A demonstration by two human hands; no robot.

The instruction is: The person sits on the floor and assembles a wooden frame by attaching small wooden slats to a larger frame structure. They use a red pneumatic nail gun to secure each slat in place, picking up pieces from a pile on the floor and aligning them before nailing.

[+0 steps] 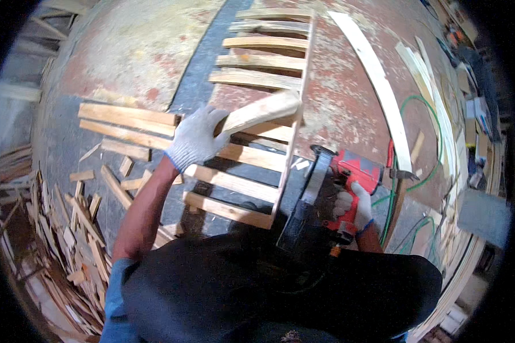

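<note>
My left hand, in a white knit glove, is closed round the near-left end of a short wooden slat. This slat lies at a slant, its far end by a long thin wooden strip. Several slats stand in a row like rungs, their right ends against that strip. To the right of the row, my gloved right hand is wrapped round the handle of a red and black nail gun. The gun's nose points away from me, near the strip and apart from the slat in my left hand.
Loose slats lie left of my left hand, with a heap of scrap wood nearer me. A hammer, a green hose and a long pale board are on the right. More boards lie beyond.
</note>
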